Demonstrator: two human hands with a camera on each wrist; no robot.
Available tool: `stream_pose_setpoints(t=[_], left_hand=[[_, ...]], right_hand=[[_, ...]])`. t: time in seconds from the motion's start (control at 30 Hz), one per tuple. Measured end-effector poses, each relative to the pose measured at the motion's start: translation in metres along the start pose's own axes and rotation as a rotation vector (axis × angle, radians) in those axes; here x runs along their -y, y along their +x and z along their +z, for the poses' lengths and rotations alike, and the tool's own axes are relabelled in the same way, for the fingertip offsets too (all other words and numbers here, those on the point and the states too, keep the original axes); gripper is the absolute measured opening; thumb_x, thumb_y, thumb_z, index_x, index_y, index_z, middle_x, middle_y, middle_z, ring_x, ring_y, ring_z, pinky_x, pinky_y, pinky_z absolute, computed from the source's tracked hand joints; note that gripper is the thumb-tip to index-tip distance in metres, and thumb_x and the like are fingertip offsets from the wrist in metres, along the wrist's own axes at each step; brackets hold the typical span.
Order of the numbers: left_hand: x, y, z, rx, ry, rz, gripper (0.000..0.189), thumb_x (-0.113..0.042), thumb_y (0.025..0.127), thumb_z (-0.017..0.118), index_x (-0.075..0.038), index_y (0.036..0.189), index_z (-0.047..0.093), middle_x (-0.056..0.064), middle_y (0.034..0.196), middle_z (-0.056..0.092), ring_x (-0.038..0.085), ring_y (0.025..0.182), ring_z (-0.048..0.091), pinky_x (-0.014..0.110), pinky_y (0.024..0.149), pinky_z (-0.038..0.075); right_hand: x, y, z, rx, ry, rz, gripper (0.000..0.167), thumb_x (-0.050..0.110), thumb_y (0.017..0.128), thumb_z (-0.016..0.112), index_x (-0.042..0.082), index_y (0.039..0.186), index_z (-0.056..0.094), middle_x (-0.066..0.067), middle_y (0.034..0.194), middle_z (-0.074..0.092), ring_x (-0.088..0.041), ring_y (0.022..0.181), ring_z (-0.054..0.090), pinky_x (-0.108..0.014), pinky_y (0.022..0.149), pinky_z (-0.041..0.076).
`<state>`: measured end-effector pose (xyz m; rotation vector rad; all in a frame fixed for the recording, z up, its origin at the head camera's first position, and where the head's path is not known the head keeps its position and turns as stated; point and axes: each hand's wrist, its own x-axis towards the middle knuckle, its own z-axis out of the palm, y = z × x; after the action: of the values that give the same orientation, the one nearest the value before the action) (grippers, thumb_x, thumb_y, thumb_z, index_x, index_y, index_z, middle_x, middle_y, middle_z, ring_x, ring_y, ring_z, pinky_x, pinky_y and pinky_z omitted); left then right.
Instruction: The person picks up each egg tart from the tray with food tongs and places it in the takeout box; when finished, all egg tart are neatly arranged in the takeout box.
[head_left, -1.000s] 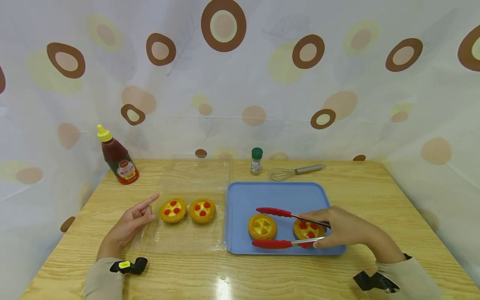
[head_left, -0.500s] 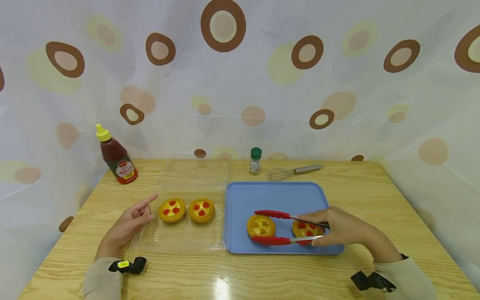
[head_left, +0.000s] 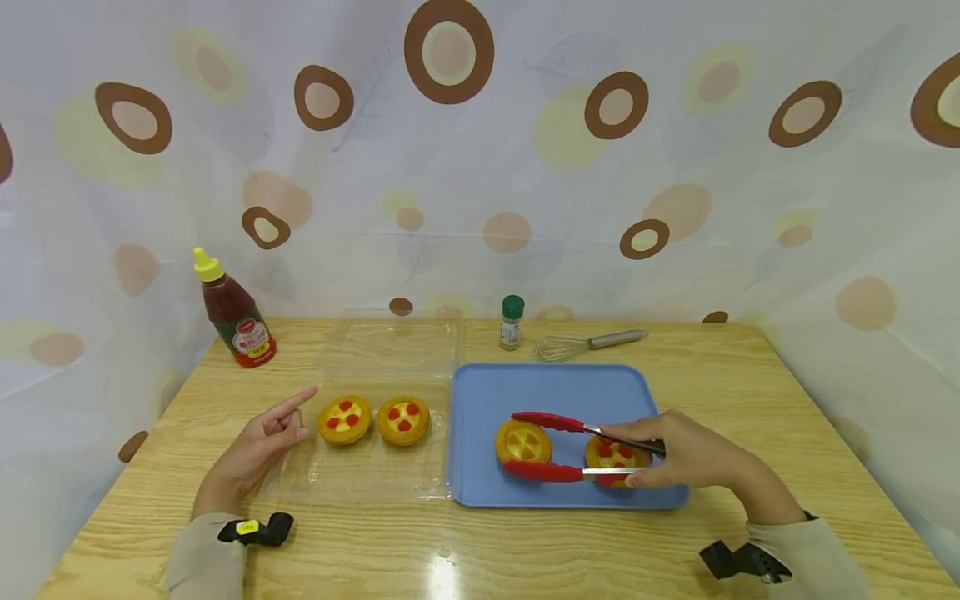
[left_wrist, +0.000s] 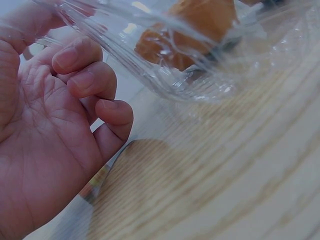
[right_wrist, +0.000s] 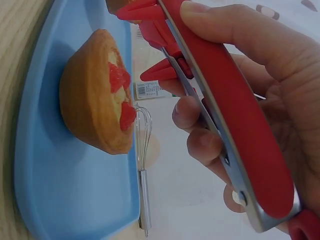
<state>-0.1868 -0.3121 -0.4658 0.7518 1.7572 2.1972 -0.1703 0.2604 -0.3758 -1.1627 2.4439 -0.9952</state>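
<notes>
My left hand [head_left: 258,454] grips the left rim of an open clear plastic container [head_left: 360,483], thumb over the wall and index finger stretched out along it. In the left wrist view the other fingers [left_wrist: 115,111] curl outside the plastic. Two egg tarts with red toppings, a left tart [head_left: 345,420] and a right tart [head_left: 403,421], sit in the container. My right hand [head_left: 690,450] holds red-tipped tongs [head_left: 543,472], spread above and below a plain egg tart [head_left: 523,443] on the blue tray [head_left: 555,387]. A red-topped tart [right_wrist: 90,100] lies below the tongs' handles.
Behind the tray stand a green-capped seasoning jar [head_left: 512,323] and a whisk [head_left: 592,343] lying flat. A sauce bottle [head_left: 240,325] with a yellow cap is at the back left. The container's lid [head_left: 393,346] lies folded back toward the patterned curtain [head_left: 480,167].
The tongs' tips dipped over the plain tart and now sit slightly higher in view, closer together than a second ago. The plain tart shifted slightly away from me. The left hand stayed put.
</notes>
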Motion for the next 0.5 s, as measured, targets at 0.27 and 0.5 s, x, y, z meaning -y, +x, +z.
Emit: stream_pose_setpoints(t=[0.27,0.5], left_hand=[[0.000,0.000,0.000,-0.009,0.008,-0.011,0.056,0.012,0.096,0.038,-0.001,0.149,0.026,0.003,0.078,0.026,0.017,0.068,0.023,0.031,0.064,0.024],[0.000,0.000,0.000,0.001,-0.007,-0.006,0.056,0.012,0.096,0.037,-0.002,0.149,0.025,0.002,0.078,0.026,0.016,0.068,0.023,0.027,0.064,0.030]], right_hand=[[0.004,0.003,-0.008,-0.021,0.005,-0.043,0.056,0.019,0.082,0.074,0.002,0.132,0.055,0.002,0.060,0.037,0.003,0.053,0.028,-0.020,0.041,0.026],[0.011,0.015,-0.014,-0.041,-0.059,-0.076,0.056,0.021,0.081,0.076,0.002,0.131,0.057,0.007,0.062,0.042,0.003,0.054,0.031,-0.015,0.044,0.028]])
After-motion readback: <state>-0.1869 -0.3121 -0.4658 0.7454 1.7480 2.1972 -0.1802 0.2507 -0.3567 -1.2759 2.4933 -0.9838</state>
